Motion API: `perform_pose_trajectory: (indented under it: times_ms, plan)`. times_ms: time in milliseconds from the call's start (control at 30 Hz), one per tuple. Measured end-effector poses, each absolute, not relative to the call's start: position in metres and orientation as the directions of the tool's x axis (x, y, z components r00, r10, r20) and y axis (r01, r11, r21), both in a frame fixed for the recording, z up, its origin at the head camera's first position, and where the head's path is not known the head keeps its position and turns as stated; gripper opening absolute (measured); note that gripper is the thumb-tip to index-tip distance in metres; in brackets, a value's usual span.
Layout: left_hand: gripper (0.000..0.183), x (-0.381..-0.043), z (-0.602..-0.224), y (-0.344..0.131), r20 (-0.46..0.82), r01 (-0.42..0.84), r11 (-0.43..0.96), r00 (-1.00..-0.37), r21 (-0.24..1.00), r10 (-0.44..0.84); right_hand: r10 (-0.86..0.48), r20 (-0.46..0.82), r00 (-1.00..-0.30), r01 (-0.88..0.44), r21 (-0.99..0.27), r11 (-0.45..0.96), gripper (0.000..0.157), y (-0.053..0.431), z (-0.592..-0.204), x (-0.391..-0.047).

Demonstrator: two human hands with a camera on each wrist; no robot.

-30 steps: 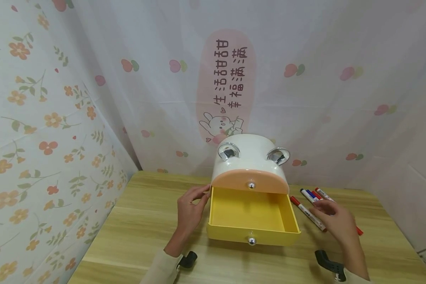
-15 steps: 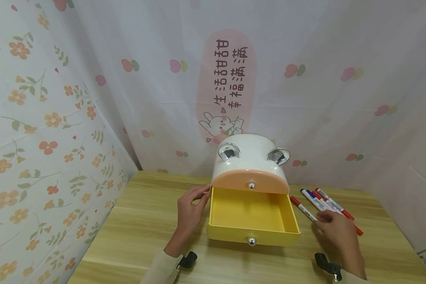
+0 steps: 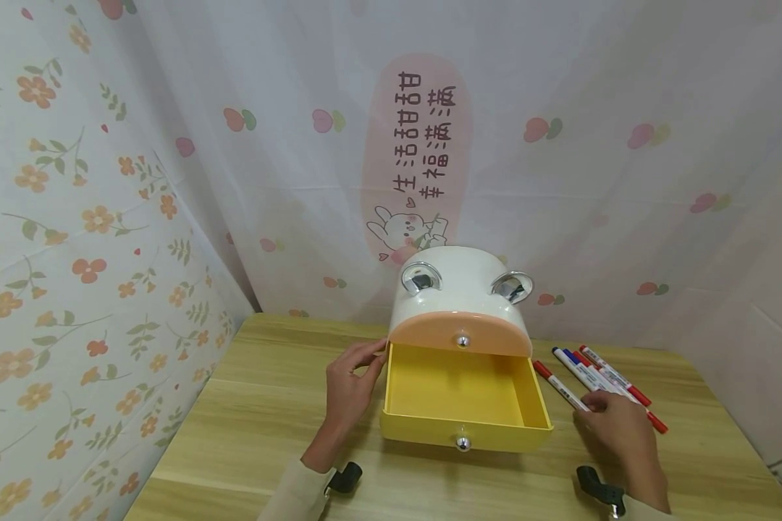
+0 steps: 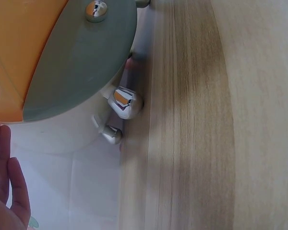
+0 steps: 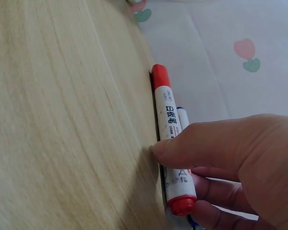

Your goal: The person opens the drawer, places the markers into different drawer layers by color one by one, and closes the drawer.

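Observation:
A white desktop drawer cabinet (image 3: pixel 459 286) with two chrome ear-like loops stands at the back of the table. Its yellow lower drawer (image 3: pixel 465 432) is pulled out and holds nothing. My left hand (image 3: pixel 350 380) rests its extended fingers on the cabinet's left side beside the drawer; in the left wrist view its fingertips (image 4: pixel 4 132) meet that side. To the right, my right hand (image 3: pixel 620 423) pinches a red-capped whiteboard marker (image 5: pixel 168 110) between thumb and fingers near its rear end. The marker's capped end points toward the cabinet, and it lies along the tabletop.
Several other markers (image 3: pixel 589 369), with red, blue and dark caps, lie side by side just beyond my right hand, partly covered by it. The upper drawer, with a peach front (image 3: pixel 456 329), is closed. A patterned curtain (image 3: pixel 300 217) hangs behind the wooden table (image 3: pixel 261 405).
My right hand has come down and slightly toward me onto the nearest red-capped marker, and its fingers have closed around its rear end. My left hand and the drawer have stayed put.

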State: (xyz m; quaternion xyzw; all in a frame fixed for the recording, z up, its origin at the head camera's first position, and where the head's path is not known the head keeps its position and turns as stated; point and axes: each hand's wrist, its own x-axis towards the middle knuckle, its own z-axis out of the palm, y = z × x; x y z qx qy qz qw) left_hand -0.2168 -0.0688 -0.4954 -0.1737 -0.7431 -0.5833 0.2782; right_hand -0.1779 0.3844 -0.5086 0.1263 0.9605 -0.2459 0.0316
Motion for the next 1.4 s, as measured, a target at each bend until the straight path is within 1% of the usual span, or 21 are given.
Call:
perform_pose_trajectory:
  times_ms: [300,667,867,1033,1167,1267,1333,1400]
  plan:
    - [0.029,-0.217,-0.494,-0.068,0.628,0.594,0.264,-0.776,0.760,-0.062,0.219,-0.093,-0.971,0.237,-0.464,0.853,0.034,0.386,-0.511,-0.178]
    - [0.029,-0.217,-0.495,-0.067,0.656,0.623,0.258,-0.752,0.739,-0.065,0.234,-0.081,-0.969,0.244,-0.472,0.847,0.035,0.388,-0.514,-0.178]
    - [0.029,-0.216,-0.491,-0.064,0.676,0.639,0.260,-0.733,0.724,-0.080,0.248,-0.063,-0.967,0.246,-0.499,0.831,0.040,0.388,-0.514,-0.176]
    - [0.029,-0.205,-0.475,-0.062,0.689,0.655,0.250,-0.721,0.713,-0.078,0.272,-0.082,-0.959,0.272,-0.542,0.795,0.047,0.390,-0.513,-0.175]
    - [0.028,-0.197,-0.464,-0.062,0.679,0.647,0.251,-0.731,0.720,-0.065,0.297,-0.093,-0.950,0.295,-0.576,0.763,0.053,0.388,-0.511,-0.173]
    - [0.027,-0.196,-0.462,-0.063,0.669,0.637,0.248,-0.741,0.730,-0.064,0.298,-0.060,-0.953,0.276,-0.579,0.767,0.054,0.386,-0.506,-0.171]
    - [0.027,-0.196,-0.462,-0.063,0.664,0.634,0.241,-0.745,0.735,-0.066,0.280,-0.002,-0.960,0.232,-0.570,0.789,0.050,0.384,-0.502,-0.170]
    - [0.026,-0.202,-0.472,-0.065,0.652,0.623,0.239,-0.755,0.745,-0.066,0.260,0.058,-0.964,0.186,-0.553,0.812,0.047,0.383,-0.498,-0.168]
